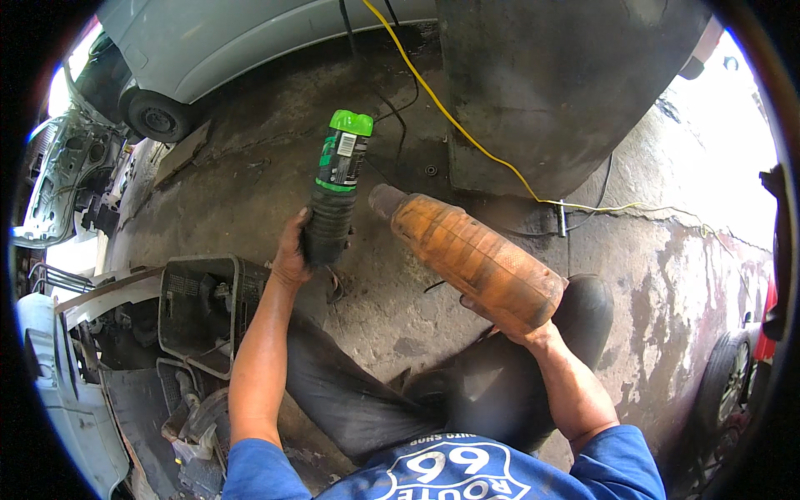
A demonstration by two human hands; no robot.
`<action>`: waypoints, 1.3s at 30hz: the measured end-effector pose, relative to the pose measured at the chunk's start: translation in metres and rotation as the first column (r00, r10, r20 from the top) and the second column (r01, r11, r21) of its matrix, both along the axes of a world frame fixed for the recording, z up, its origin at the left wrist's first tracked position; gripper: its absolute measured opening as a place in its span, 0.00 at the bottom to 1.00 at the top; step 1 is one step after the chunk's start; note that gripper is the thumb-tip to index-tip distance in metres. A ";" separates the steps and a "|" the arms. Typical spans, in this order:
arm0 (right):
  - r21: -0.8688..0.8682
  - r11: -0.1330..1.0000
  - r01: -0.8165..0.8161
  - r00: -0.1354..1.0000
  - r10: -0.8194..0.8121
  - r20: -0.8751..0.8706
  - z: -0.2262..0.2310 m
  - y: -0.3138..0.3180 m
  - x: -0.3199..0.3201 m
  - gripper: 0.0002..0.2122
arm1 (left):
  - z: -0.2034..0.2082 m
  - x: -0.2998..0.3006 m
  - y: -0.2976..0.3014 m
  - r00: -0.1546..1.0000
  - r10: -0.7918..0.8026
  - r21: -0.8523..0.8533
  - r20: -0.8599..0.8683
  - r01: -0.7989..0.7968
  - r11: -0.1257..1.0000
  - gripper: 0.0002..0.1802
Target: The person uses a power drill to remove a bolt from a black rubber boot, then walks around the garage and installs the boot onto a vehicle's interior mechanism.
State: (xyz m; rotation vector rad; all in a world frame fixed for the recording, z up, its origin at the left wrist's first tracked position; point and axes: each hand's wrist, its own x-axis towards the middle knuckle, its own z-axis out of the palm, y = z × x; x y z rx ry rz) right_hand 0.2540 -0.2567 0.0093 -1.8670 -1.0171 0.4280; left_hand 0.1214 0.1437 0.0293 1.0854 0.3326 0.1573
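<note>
My left hand (298, 248) is wrapped around the dark, grimy lower part of a plastic bottle (342, 158). This bottle stands nearly upright, with a black-and-green label and a bright green lobed end uppermost. My right hand (521, 323) grips the wide end of a dirty orange ribbed plastic bottle (479, 258) from beneath; most of its fingers are hidden. The orange bottle lies slanted, its dark grey neck (385, 202) pointing up and left toward the other bottle. A gap separates the two bottles. Both are held above my bent legs.
A black plastic crate (200, 312) with parts stands left, near more car parts (62, 358). Ahead are a silver-grey vehicle (242, 33) and a big dark metal box (558, 92). A yellow hose (467, 137) runs along the box. A wheel (727, 375) is at right.
</note>
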 end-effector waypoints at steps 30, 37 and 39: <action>-0.306 0.952 -0.030 0.997 0.007 -0.075 -0.018 0.028 0.015 0.25 | -0.288 -0.059 -0.118 0.591 0.488 0.766 -0.642 0.515 0.385 0.55; -0.564 0.822 -0.081 0.953 -0.103 -0.286 -0.071 0.093 0.004 0.21 | -0.365 -0.072 -0.132 0.495 0.431 0.647 -0.755 0.449 0.617 0.61; -0.546 0.831 -0.111 0.943 -0.086 -0.322 -0.078 0.098 -0.003 0.21 | -0.364 -0.077 -0.134 0.472 0.493 0.668 -0.731 0.348 0.658 0.56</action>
